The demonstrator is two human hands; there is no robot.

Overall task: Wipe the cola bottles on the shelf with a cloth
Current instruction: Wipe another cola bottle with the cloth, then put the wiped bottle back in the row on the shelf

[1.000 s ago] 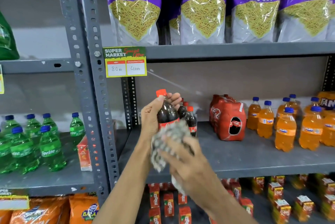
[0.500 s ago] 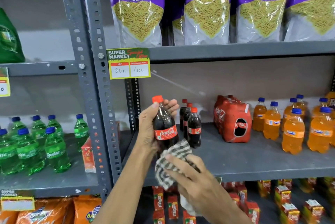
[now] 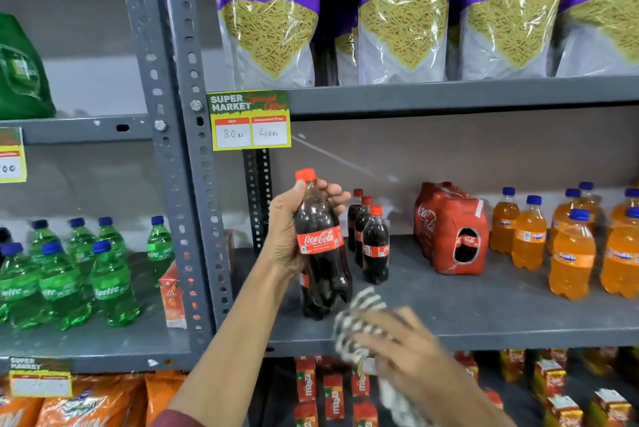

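Head view, 1 cola bottle (image 3: 320,240) in left hand (image 3: 287,233), 3 cola bottles (image 3: 366,236) on shelf (image 3: 484,316)

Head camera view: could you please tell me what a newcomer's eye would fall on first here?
Centre frame, the left hand holds a cola bottle with a red cap, in front of the grey shelf. Just below, the right hand clutches a checked cloth, blurred, away from the bottle. Above, purple Aloo Sev bags fill the upper shelf.
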